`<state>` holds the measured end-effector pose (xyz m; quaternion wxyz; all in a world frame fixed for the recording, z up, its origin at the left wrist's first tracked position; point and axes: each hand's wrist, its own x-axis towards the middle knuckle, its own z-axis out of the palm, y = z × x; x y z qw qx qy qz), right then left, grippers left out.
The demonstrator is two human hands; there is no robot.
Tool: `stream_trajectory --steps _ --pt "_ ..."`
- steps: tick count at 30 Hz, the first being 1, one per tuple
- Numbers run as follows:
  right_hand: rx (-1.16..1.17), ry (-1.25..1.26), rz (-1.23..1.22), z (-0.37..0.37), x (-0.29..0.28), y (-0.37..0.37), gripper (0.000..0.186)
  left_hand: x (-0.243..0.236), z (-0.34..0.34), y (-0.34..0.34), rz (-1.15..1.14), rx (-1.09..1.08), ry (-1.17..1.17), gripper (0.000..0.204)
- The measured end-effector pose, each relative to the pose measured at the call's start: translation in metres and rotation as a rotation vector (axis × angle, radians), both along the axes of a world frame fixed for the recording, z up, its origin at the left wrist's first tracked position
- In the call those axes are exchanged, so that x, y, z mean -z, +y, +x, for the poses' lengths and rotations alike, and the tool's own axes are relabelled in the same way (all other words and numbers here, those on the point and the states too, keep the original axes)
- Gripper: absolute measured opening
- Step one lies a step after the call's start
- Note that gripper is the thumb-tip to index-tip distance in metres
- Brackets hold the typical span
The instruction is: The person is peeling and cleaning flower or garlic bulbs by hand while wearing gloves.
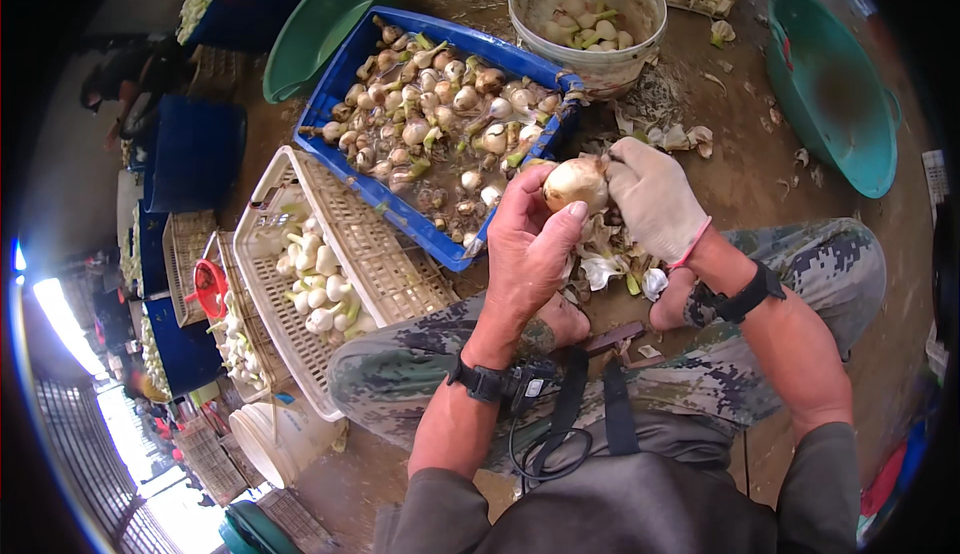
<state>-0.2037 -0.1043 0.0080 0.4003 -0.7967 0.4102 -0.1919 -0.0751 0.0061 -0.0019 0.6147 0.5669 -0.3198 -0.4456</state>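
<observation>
My bare left hand [530,236] is closed around a large garlic bulb [577,185] with pale, brown-stained skin. On its right side, my right hand [652,194], in a whitish glove, pinches at the bulb's brownish end; its fingertips are partly hidden. Below both hands lies a heap of peeled skins [600,266] between my feet. Just ahead and left, a blue tray [345,89] holds many dirty, unpeeled bulbs in murky water. To the left, a cream plastic basket [290,354] contains clean white bulbs with short stems.
A white bucket [590,72] with bulbs in water stands beyond my hands. Green basins [835,94] lie at right and upper left. Blue tubs [195,154] line the left, near another person [135,84]. A pale bucket [275,444] lies on its side at lower left.
</observation>
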Motion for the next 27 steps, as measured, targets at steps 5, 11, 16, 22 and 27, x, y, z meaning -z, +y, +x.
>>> stream_trajectory --steps 5,11,16,22,27 --pt "0.226 -0.414 0.527 -0.005 0.016 -0.026 0.022 -0.003 -0.002 0.003 -0.154 -0.111 0.652 0.046" --pt "0.471 0.04 0.196 -0.026 0.017 -0.069 0.019 0.002 0.021 0.011 -0.314 0.078 1.123 0.062" --pt "-0.304 -0.182 0.027 -0.011 -0.01 -0.022 0.023 0.006 0.018 0.01 -0.206 0.109 1.034 0.066" --pt "-0.417 -0.076 -0.095 -0.008 -0.023 -0.003 0.02 0.014 0.007 0.005 -0.074 0.098 0.988 0.06" --pt "-0.344 -0.06 -0.129 -0.011 -0.017 0.004 0.016 0.021 0.006 0.002 -0.039 0.122 0.95 0.059"
